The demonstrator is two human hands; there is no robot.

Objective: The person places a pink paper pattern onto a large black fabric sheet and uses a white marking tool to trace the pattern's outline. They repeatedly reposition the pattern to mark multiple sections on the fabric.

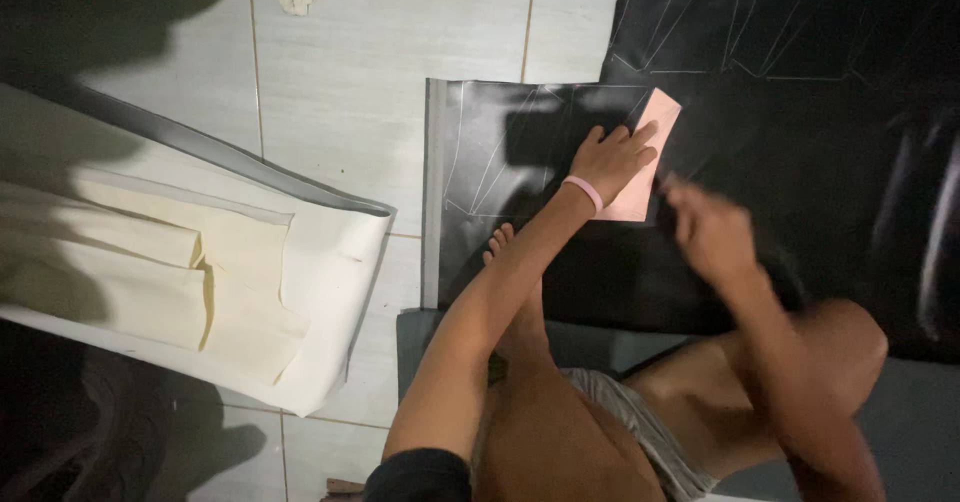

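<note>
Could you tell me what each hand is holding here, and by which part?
The left hand presses flat on the pink template's middle, pinning it to the black sheet. The right hand is blurred; its hold cannot be told.

No packages, labels, signs or screens can be seen anywhere in this view. The dim light leaves the far corners hard to make out, so something small there might go unnoticed.
</note>
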